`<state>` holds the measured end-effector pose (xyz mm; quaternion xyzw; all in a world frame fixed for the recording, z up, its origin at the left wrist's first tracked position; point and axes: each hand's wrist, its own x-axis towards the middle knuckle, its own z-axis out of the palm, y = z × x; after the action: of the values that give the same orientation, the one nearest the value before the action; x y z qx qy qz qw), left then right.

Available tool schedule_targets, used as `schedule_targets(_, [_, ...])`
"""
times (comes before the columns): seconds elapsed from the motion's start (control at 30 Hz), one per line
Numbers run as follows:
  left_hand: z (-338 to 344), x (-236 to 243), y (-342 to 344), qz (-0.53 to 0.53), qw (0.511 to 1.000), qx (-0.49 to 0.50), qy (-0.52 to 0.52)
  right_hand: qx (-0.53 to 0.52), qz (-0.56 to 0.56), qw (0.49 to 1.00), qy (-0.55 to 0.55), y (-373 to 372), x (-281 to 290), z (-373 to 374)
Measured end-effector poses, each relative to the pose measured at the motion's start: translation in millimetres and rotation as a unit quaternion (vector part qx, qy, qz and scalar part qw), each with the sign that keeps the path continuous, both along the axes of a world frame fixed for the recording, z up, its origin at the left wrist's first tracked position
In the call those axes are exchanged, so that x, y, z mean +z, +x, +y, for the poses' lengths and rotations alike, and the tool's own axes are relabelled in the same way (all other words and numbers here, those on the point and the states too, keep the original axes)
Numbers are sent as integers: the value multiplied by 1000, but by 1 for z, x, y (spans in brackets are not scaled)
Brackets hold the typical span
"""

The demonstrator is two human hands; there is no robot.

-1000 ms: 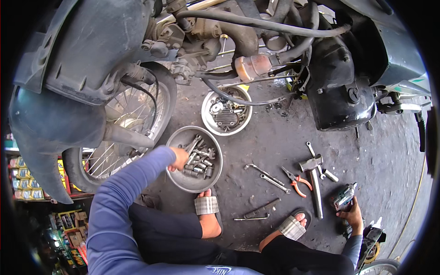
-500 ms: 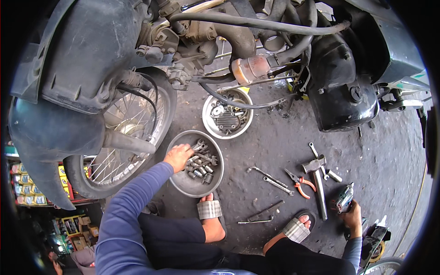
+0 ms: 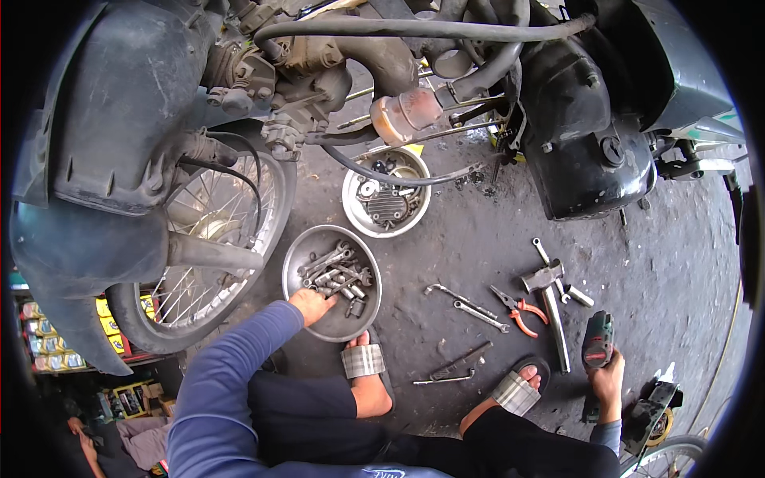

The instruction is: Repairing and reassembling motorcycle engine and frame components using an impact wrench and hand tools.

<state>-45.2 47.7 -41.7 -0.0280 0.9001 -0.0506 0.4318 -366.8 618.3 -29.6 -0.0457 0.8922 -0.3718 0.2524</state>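
My left hand point(image 3: 312, 306) is at the near left inner side of a grey metal bowl point(image 3: 373, 307). Its fingers are curled, and whatever they may hold is hidden. Beside them in the bowl lie several wrenches point(image 3: 328, 256) and sockets point(image 3: 356, 307). At the lower right my right hand point(image 3: 609, 376) grips a dark green and black cordless power tool point(image 3: 598, 334) by its handle, the tool's head pointing away from me. Left of that tool, a hammer point(image 3: 551, 307) and pliers with orange handles point(image 3: 522, 312) rest on the floor.
Motorcycle parts overhang the far side: a front wheel point(image 3: 275, 207), a hose point(image 3: 430, 32) and a black engine cover point(image 3: 594, 187). A second bowl point(image 3: 347, 207) holds engine parts. Loose wrenches point(image 3: 480, 316) lie on the dark floor. Another person's hand point(image 3: 76, 426) shows at lower left.
My left hand has drawn back from the tools in the bowl to its near left side. My right hand has turned the power tool so it points further away from me. The view has shifted slightly.
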Motion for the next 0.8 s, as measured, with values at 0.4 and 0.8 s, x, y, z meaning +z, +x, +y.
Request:
schedule_targets(0.4, [16,32,-58,-121,612,597,504,-49,-203,952,-222,38,46,-27])
schedule_targets(0.8, [247,55,-301,90,453,522,717,27,-216,925,-310,35,52,-88])
